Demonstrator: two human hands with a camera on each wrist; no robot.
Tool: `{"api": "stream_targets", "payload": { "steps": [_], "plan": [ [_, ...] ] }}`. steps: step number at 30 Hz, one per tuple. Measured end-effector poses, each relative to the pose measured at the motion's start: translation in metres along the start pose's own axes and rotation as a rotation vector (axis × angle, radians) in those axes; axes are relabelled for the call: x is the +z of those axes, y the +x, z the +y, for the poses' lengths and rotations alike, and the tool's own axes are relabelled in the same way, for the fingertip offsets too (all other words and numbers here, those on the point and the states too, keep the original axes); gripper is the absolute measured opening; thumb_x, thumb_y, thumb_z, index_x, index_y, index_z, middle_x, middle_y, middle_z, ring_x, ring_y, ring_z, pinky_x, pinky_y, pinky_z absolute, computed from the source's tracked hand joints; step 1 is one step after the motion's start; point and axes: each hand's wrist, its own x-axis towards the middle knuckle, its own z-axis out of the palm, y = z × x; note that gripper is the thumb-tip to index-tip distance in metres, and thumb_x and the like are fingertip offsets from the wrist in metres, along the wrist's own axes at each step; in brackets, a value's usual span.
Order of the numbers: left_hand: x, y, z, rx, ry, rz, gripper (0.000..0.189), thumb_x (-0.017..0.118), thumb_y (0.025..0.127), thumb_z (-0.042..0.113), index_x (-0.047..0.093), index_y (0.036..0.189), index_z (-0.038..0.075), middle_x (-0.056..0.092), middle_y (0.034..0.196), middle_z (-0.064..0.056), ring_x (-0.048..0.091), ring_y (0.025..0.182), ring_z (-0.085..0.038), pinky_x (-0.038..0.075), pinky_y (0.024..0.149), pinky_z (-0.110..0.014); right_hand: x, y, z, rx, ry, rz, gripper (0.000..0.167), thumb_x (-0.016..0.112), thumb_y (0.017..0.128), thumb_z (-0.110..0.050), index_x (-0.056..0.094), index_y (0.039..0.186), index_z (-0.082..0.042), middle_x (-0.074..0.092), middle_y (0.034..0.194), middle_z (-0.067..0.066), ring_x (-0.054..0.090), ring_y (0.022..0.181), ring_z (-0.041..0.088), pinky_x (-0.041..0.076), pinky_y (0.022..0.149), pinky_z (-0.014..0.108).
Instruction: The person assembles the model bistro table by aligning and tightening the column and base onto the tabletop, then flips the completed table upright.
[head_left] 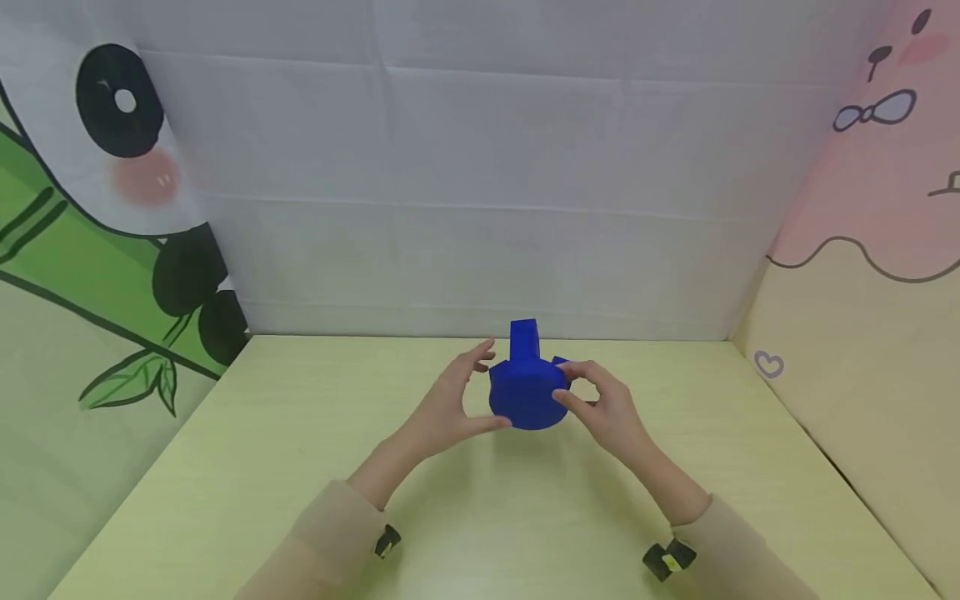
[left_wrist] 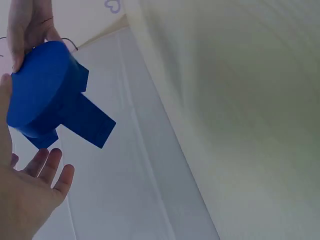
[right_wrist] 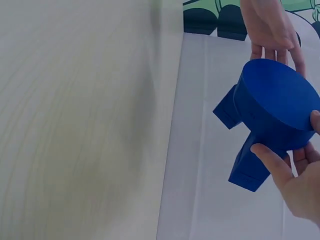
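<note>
A blue stool-like piece (head_left: pixel 528 396), with a round disc and several blocky legs, is held up over the table. Its disc faces me, tilted, and one leg points away toward the back. My right hand (head_left: pixel 611 417) pinches its right side, the thumb on the disc's face and a finger against a leg (right_wrist: pixel 250 167). To the left, my left hand (head_left: pixel 446 412) is spread around the piece. Its thumb is at the lower edge of the disc, while the other fingers (left_wrist: pixel 50 167) stand apart from the legs, extended and holding nothing.
Beneath the hands lies a pale yellow tabletop (head_left: pixel 300 450). A white creased sheet (head_left: pixel 495 167) closes off the back. Panels with cartoon drawings stand at the left (head_left: pixel 90 292) and right (head_left: pixel 862 333).
</note>
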Motion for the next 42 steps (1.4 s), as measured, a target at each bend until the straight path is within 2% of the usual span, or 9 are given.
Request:
{"api": "stream_targets", "payload": {
  "steps": [3, 7, 10, 14, 19, 25, 28, 37, 42],
  "plan": [
    [0.005, -0.007, -0.004, 0.084, 0.116, -0.012, 0.105, 0.086, 0.066, 0.034, 0.022, 0.149, 0.023, 0.043, 0.142, -0.004, 0.044, 0.126, -0.023, 0.037, 0.101, -0.051, -0.004, 0.002, -0.002, 0.123, 0.088, -0.046, 0.036, 0.066, 0.089, -0.023, 0.059, 0.120, -0.005, 0.062, 0.109, 0.012, 0.056, 0.110, 0.028, 0.055, 0.081, 0.039],
    [0.010, -0.015, -0.005, 0.158, 0.220, 0.018, 0.103, 0.087, 0.065, 0.034, 0.027, 0.147, 0.022, 0.045, 0.138, -0.007, 0.042, 0.126, -0.024, 0.036, 0.099, -0.051, -0.005, 0.003, -0.002, 0.278, 0.296, -0.117, 0.045, 0.064, 0.091, -0.027, 0.054, 0.125, 0.001, 0.059, 0.117, 0.020, 0.059, 0.108, 0.029, 0.056, 0.075, 0.039],
    [0.016, -0.019, -0.004, 0.175, 0.242, 0.050, 0.100, 0.087, 0.064, 0.034, 0.030, 0.145, 0.020, 0.049, 0.132, -0.007, 0.043, 0.123, -0.023, 0.038, 0.097, -0.049, -0.004, 0.002, -0.002, 0.375, 0.412, -0.144, 0.049, 0.062, 0.092, -0.027, 0.051, 0.128, 0.004, 0.057, 0.123, 0.023, 0.062, 0.106, 0.029, 0.056, 0.075, 0.041],
    [0.021, -0.023, -0.004, 0.156, 0.204, 0.087, 0.097, 0.089, 0.062, 0.032, 0.034, 0.142, 0.018, 0.053, 0.126, -0.005, 0.044, 0.119, -0.022, 0.039, 0.096, -0.050, -0.001, 0.001, -0.001, 0.447, 0.476, -0.168, 0.053, 0.062, 0.092, -0.029, 0.048, 0.131, 0.005, 0.055, 0.127, 0.023, 0.061, 0.109, 0.029, 0.055, 0.077, 0.044],
    [0.017, -0.020, -0.008, 0.099, 0.103, 0.095, 0.096, 0.090, 0.061, 0.028, 0.039, 0.141, 0.016, 0.056, 0.124, -0.005, 0.043, 0.117, -0.022, 0.036, 0.096, -0.051, -0.001, 0.001, 0.000, 0.392, 0.480, -0.221, 0.056, 0.063, 0.091, -0.023, 0.041, 0.139, -0.004, 0.049, 0.133, 0.022, 0.053, 0.118, 0.034, 0.054, 0.080, 0.046],
    [0.011, -0.013, -0.015, -0.044, 0.014, 0.040, 0.093, 0.089, 0.062, 0.030, 0.040, 0.141, 0.019, 0.056, 0.125, -0.004, 0.045, 0.116, -0.022, 0.036, 0.095, -0.051, -0.002, 0.004, 0.007, 0.239, 0.231, -0.269, 0.067, 0.074, 0.082, -0.022, 0.041, 0.140, -0.020, 0.053, 0.130, 0.013, 0.047, 0.117, 0.033, 0.051, 0.085, 0.036],
    [0.009, -0.008, -0.019, -0.115, -0.011, 0.000, 0.091, 0.088, 0.064, 0.029, 0.041, 0.141, 0.018, 0.057, 0.122, -0.005, 0.047, 0.114, -0.024, 0.038, 0.095, -0.051, 0.002, 0.007, 0.016, 0.196, 0.166, -0.281, 0.072, 0.077, 0.079, -0.021, 0.041, 0.140, -0.022, 0.054, 0.130, 0.011, 0.045, 0.116, 0.033, 0.048, 0.085, 0.037],
    [0.013, 0.006, -0.033, -0.309, -0.056, -0.122, 0.085, 0.083, 0.070, 0.037, 0.041, 0.142, 0.019, 0.056, 0.119, -0.011, 0.048, 0.116, -0.032, 0.042, 0.094, -0.054, 0.015, 0.014, 0.035, 0.202, 0.034, -0.233, 0.071, 0.076, 0.079, -0.035, 0.042, 0.140, -0.022, 0.057, 0.126, 0.011, 0.050, 0.111, 0.033, 0.047, 0.085, 0.036],
    [0.017, 0.012, -0.042, -0.357, -0.064, -0.157, 0.086, 0.082, 0.071, 0.040, 0.040, 0.143, 0.016, 0.056, 0.119, -0.013, 0.048, 0.116, -0.033, 0.041, 0.095, -0.055, 0.018, 0.019, 0.046, 0.223, 0.013, -0.255, 0.070, 0.074, 0.080, -0.038, 0.042, 0.140, -0.021, 0.057, 0.127, 0.012, 0.051, 0.113, 0.033, 0.047, 0.086, 0.037]
  ]
}}
